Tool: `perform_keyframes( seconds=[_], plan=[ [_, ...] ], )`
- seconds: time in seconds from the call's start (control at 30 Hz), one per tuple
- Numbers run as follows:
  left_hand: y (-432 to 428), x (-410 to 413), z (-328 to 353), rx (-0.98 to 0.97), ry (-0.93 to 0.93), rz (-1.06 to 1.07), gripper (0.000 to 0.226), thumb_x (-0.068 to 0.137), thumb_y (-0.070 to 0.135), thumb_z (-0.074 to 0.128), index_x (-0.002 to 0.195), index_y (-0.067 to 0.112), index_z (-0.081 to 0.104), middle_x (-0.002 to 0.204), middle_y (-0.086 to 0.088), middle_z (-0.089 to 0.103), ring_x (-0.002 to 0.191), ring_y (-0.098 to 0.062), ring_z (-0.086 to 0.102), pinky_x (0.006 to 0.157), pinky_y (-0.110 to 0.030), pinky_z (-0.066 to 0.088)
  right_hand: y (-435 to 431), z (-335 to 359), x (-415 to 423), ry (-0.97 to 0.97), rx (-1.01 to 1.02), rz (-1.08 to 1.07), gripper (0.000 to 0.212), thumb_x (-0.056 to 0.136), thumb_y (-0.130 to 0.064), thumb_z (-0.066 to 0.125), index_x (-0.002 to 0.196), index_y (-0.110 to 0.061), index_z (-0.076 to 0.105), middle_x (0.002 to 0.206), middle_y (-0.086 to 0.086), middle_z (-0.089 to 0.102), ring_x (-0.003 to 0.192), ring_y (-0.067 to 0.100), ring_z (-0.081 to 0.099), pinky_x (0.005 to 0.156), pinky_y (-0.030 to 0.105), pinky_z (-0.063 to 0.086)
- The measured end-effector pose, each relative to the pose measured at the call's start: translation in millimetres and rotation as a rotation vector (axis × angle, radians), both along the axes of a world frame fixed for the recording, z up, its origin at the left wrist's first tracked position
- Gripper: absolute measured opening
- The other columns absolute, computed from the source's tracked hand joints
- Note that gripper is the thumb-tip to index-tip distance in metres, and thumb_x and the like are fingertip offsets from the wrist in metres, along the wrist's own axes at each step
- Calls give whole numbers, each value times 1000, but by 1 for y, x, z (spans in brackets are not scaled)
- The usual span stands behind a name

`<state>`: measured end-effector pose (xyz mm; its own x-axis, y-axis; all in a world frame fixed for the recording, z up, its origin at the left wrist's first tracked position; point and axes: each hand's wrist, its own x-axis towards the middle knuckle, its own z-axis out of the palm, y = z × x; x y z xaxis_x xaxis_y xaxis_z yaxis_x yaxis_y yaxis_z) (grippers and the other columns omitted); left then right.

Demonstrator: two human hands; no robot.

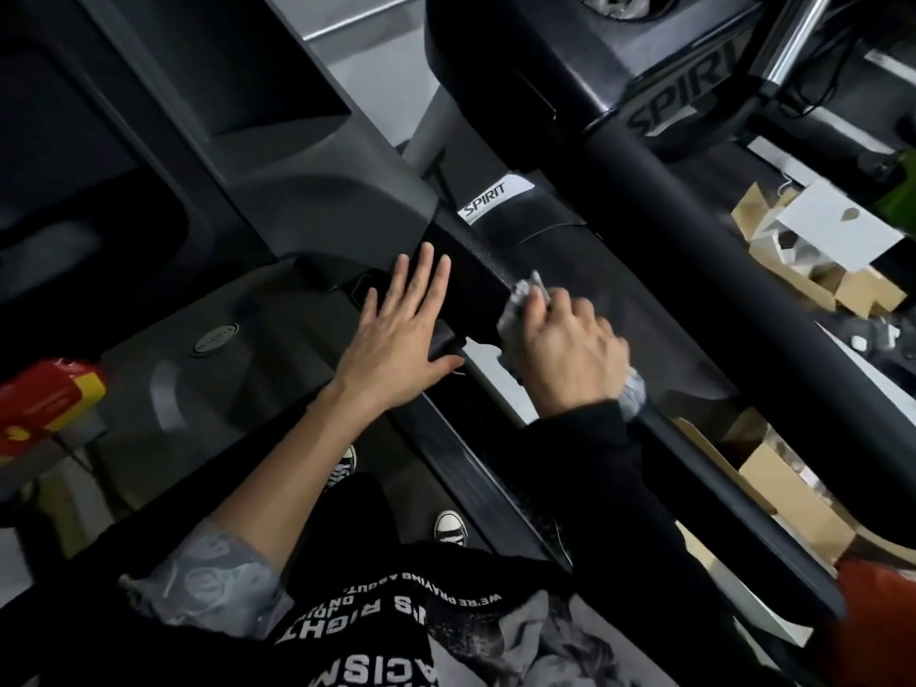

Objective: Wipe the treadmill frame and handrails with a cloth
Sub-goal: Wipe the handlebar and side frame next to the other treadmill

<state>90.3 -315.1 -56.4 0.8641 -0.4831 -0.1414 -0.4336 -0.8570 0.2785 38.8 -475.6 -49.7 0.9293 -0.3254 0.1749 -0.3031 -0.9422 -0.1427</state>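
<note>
I look down at a dark treadmill with a white SPIRIT label (495, 198) on its frame. My right hand (570, 354) grips a grey cloth (520, 302) and holds it against the black frame (540, 250) just below the label. My left hand (401, 329) lies flat with fingers straight on the console's lower edge, its thumb beside a small dark handgrip (443, 342). A thick black padded handrail (718, 230) runs diagonally to the right of the cloth. The cloth is blurred and mostly hidden by my fingers.
The grey console (238, 141) with recessed trays fills the left. A red and yellow object (44, 409) sits at the left edge. Cardboard boxes (793, 478) and a white sheet (837, 225) lie on the floor to the right. My shoes (448, 528) stand on the treadmill deck.
</note>
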Motion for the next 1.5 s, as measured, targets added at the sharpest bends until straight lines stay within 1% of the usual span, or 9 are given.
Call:
perform_keyframes(
  seconds=[0.27,0.4,0.5,0.6,0.77,0.97,1.2,1.4,1.5],
  plan=[
    [-1,-1,3,50,34,87,94,86,16,55,146,11,-17,154,2,-26,143,-16,-18,118,-44,8,49,9,102,-28,222,36,40,100,-39,25,112,-19,57,110,8,64,100,36,62,81,44,45],
    [0,-2,4,30,72,123,100,85,44,56,147,12,-16,154,2,-25,143,-16,-19,116,-47,8,40,12,95,27,195,241,39,100,-41,28,122,-18,50,116,10,60,105,35,59,77,42,46],
    [0,-3,4,13,69,111,108,81,51,61,147,15,-17,153,3,-27,142,-17,-20,117,-48,8,24,12,62,31,294,137,49,96,-52,32,119,-14,53,119,14,59,106,39,58,83,42,44],
    [0,-3,3,-3,64,106,110,80,53,61,146,17,-20,152,3,-29,142,-17,-19,116,-47,6,2,5,13,36,161,83,49,96,-55,31,115,-16,53,114,12,61,102,38,59,80,41,44],
    [0,-3,1,32,36,92,111,81,53,61,145,14,-22,151,1,-32,142,-19,-20,116,-47,7,-20,-15,-52,-78,26,-132,52,89,-55,33,94,-15,65,83,10,68,70,35,64,62,35,46],
    [-4,-6,2,102,-17,88,117,78,48,67,144,11,-22,151,-2,-32,142,-22,-20,112,-43,28,-6,1,-25,46,113,-205,52,96,-53,26,106,-13,58,111,12,62,101,36,57,85,41,38],
    [-2,-6,1,100,-4,68,118,78,47,68,144,11,-23,151,-5,-32,142,-24,-20,117,-43,16,-19,-17,-57,-114,-28,-144,47,89,-50,35,80,-15,65,69,6,64,58,30,62,56,32,46],
    [-2,-6,0,89,-6,69,116,79,46,68,144,12,-22,152,-5,-30,143,-24,-18,118,-43,11,-38,9,-49,33,121,-4,35,102,-31,24,125,-16,45,108,8,62,100,32,60,70,36,39],
    [-2,-8,1,83,-8,75,115,79,45,68,145,13,-22,152,-4,-30,143,-23,-17,118,-43,11,-32,12,-43,58,175,16,41,101,-40,22,116,-15,51,107,10,62,98,34,59,76,39,42]
  ],
)
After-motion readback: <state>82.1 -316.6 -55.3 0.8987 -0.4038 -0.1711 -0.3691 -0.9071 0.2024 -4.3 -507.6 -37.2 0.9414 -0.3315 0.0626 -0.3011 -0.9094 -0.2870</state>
